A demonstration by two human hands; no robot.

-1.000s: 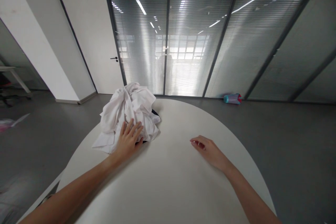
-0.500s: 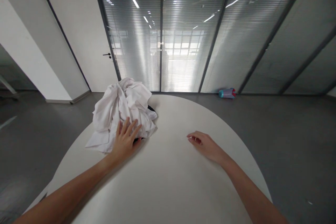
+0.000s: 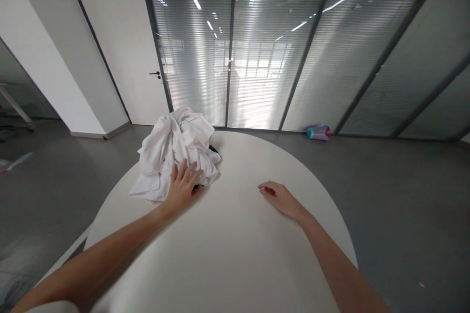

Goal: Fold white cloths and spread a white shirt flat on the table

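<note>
Left hand (image 3: pixel 182 187) lies flat, fingers spread, on the crumpled white garment pile (image 3: pixel 176 149) at the round table's (image 3: pixel 235 254) far-left edge. Right hand (image 3: pixel 279 197) loosely curled, empty, mid-table. Judged: pre-grasp; next needs pinching one garment free.

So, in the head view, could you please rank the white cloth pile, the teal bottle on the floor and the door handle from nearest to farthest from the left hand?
1. White cloth pile: on the table's left part, under the left hand, which rests flat on it.
2. Door handle: on the white door, beyond the pile.
3. Teal bottle: lying on the floor, far right by the glass wall.
</note>
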